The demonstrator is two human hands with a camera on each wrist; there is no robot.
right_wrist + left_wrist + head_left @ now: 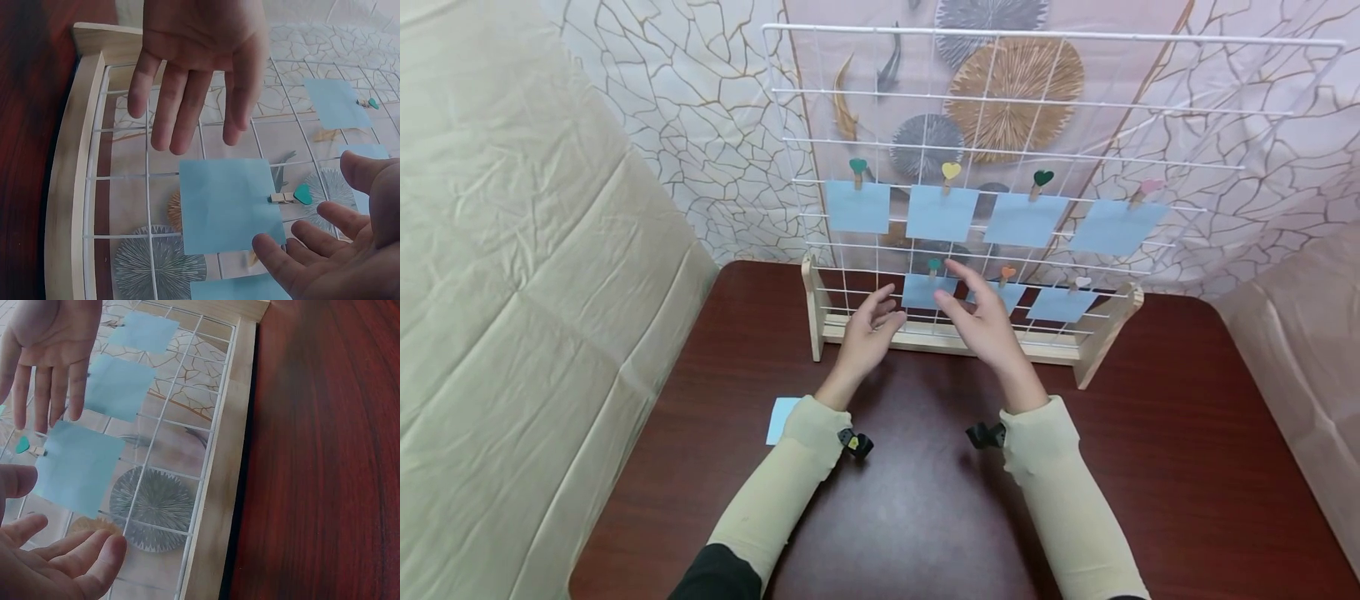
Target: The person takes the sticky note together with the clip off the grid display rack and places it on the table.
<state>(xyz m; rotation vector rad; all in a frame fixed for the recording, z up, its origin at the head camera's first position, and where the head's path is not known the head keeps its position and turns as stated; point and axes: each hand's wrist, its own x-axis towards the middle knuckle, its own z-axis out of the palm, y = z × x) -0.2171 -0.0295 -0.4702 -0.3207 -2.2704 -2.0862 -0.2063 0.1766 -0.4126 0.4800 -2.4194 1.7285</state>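
Both hands are raised before a white wire grid rack (880, 248), one on each side of a light blue paper square (921, 292) in its lower row. A small wooden clip with a green heart (302, 194) pins that square to the wire. My left hand (867, 337) is at its lower left, fingers loosely bent and holding nothing. At its right, my right hand (988, 329) has thumb and fingers spread, with nothing between them. The right wrist view shows right-hand fingertips (265, 247) overlapping the paper's lower edge.
Two more blue squares (1060, 305) hang in the lower row, and several in the upper row (943, 212), on heart clips. The rack's wooden base (940, 340) stands on a dark red table (1187, 450). Another blue paper (781, 417) lies beside the left sleeve.
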